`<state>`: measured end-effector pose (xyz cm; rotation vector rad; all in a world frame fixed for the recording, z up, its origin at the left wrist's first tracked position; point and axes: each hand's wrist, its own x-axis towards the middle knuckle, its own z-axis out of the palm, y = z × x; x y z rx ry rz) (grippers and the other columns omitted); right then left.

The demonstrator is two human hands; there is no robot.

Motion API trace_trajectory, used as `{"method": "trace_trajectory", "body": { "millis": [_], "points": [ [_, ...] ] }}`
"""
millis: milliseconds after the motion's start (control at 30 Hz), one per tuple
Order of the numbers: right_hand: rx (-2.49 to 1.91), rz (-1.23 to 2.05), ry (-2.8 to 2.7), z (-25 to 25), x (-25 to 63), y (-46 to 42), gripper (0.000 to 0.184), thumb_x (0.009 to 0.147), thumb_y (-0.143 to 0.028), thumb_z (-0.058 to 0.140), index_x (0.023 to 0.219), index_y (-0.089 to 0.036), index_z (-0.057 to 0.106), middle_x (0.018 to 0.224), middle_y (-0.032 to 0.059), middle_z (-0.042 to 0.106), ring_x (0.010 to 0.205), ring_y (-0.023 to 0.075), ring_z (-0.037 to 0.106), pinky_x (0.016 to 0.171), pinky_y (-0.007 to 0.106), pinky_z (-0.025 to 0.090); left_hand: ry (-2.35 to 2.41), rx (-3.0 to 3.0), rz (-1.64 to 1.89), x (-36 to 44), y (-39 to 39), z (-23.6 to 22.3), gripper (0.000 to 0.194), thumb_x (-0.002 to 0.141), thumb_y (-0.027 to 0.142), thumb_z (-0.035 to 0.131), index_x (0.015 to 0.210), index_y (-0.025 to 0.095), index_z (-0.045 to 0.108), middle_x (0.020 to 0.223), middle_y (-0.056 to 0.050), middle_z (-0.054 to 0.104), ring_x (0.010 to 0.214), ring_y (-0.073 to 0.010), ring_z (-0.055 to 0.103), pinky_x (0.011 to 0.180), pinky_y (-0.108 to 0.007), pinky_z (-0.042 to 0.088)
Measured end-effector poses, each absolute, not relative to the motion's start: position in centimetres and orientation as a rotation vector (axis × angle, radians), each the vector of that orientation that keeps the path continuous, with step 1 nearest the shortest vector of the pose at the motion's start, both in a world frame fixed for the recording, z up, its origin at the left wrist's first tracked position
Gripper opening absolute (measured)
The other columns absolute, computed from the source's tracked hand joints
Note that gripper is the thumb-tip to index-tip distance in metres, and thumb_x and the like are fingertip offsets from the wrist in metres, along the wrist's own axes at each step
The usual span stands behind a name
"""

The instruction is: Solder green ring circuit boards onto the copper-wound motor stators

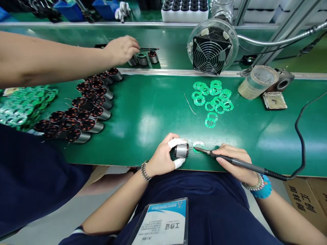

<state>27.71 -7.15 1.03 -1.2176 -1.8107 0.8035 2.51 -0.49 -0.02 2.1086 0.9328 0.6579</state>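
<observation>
Stators (pixel 88 125) are lined up on the left of the bench (pixel 153 143), with rings (pixel 216 89) laid to their right, a fan (pixel 211 54) placed behind those, and a tape roll (pixel 258 81) beside it.

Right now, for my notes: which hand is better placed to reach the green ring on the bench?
Probably the right hand: its soldering iron has its tip at the ring. The left hand is gripping the motor.
</observation>
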Motion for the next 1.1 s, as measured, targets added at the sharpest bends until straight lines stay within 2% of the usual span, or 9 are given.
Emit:
{"method": "trace_trajectory", "body": {
  "millis": [500, 633, 733, 767, 833, 900, 933, 1000, 1100],
  "points": [
    [-1.162, 0.743, -1.78, 1.4, 27.8, -7.3, 0.018, 0.082, -0.013, 0.058, 0.097, -0.018, 0.066, 0.079, 0.0054, 0.065, 0.074, 0.017, 0.062, 0.068, 0.031, 0.05, 0.93, 2.109, 0.659, 2.6, -0.6, -0.1, 0.045, 0.062, 0.009, 0.063, 0.105, 0.017, 0.053, 0.099, -0.006, 0.049, 0.089, -0.0175, 0.053, 0.078, -0.033, 0.047],
    [-1.237, 0.605, -1.758, 1.4, 27.9, -7.4, 0.02, 0.08, -0.015, 0.062, 0.1, -0.02, 0.064, 0.085, 0.0052, 0.066, 0.077, 0.0169, 0.063, 0.069, 0.029, 0.052, 0.938, 2.084, 0.647, 2.5, -0.6, -0.2, 0.046, 0.062, 0.009, 0.063, 0.105, 0.018, 0.053, 0.099, -0.006, 0.049, 0.088, -0.0172, 0.053, 0.077, -0.033, 0.047],
    [-1.228, 0.531, -1.825, 0.7, 27.7, -7.2, 0.021, 0.085, -0.014, 0.056, 0.104, -0.021, 0.061, 0.081, 0.0025, 0.067, 0.073, 0.0138, 0.065, 0.069, 0.025, 0.053, 0.934, 2.072, 0.644, 2.5, -0.6, -0.3, 0.047, 0.061, 0.008, 0.063, 0.105, 0.019, 0.052, 0.101, -0.006, 0.048, 0.089, -0.0173, 0.053, 0.078, -0.033, 0.047],
    [-1.199, 0.529, -1.883, 0.4, 27.5, -7.0, 0.022, 0.087, -0.013, 0.053, 0.106, -0.021, 0.059, 0.084, 0.003, 0.067, 0.077, 0.0137, 0.066, 0.073, 0.025, 0.054, 0.931, 2.067, 0.646, 2.5, -0.6, -0.3, 0.048, 0.061, 0.008, 0.063, 0.106, 0.019, 0.052, 0.101, -0.006, 0.048, 0.088, -0.0173, 0.053, 0.078, -0.033, 0.047],
    [-1.132, 0.559, -2.036, -0.2, 27.2, -6.6, 0.026, 0.089, -0.01, 0.045, 0.111, -0.019, 0.056, 0.102, 0.0072, 0.065, 0.096, 0.016, 0.063, 0.085, 0.029, 0.052, 0.927, 2.053, 0.653, 2.4, -0.6, -0.3, 0.048, 0.061, 0.009, 0.064, 0.106, 0.019, 0.052, 0.102, -0.006, 0.048, 0.088, -0.0173, 0.054, 0.077, -0.033, 0.047],
    [-1.094, 0.573, -2.159, -0.7, 26.8, -6.1, 0.029, 0.09, -0.009, 0.042, 0.115, -0.018, 0.053, 0.119, 0.0116, 0.057, 0.117, 0.0197, 0.051, 0.095, 0.036, 0.048, 0.927, 2.025, 0.663, 2.3, -0.6, -0.3, 0.047, 0.063, 0.01, 0.065, 0.107, 0.02, 0.052, 0.102, -0.006, 0.048, 0.087, -0.0175, 0.055, 0.077, -0.034, 0.048],
    [-1.09, 0.558, -2.186, -0.8, 26.6, -5.9, 0.029, 0.09, -0.009, 0.042, 0.116, -0.017, 0.052, 0.122, 0.0125, 0.056, 0.121, 0.0208, 0.047, 0.097, 0.038, 0.046, 0.919, 1.998, 0.68, 2.3, -0.7, -0.4, 0.046, 0.064, 0.012, 0.065, 0.108, 0.02, 0.051, 0.102, -0.007, 0.049, 0.088, -0.018, 0.055, 0.078, -0.035, 0.048],
    [-1.102, 0.473, -2.162, -0.8, 26.3, -5.6, 0.027, 0.089, -0.01, 0.044, 0.113, -0.017, 0.053, 0.114, 0.0114, 0.06, 0.117, 0.021, 0.051, 0.095, 0.038, 0.049, 0.886, 1.9, 0.726, 2.4, -0.8, -0.4, 0.046, 0.066, 0.017, 0.068, 0.108, 0.02, 0.05, 0.103, -0.007, 0.05, 0.091, -0.019, 0.056, 0.08, -0.036, 0.048],
    [-1.175, 0.297, -1.97, -0.1, 25.6, -5.5, 0.022, 0.086, -0.011, 0.051, 0.106, -0.02, 0.057, 0.096, 0.007, 0.066, 0.095, 0.0188, 0.063, 0.084, 0.034, 0.054, 0.901, 1.754, 0.773, 2.9, -1.1, -0.5, 0.048, 0.066, 0.024, 0.071, 0.107, 0.019, 0.046, 0.106, -0.009, 0.054, 0.095, -0.0207, 0.059, 0.084, -0.038, 0.048]
  ]
}}
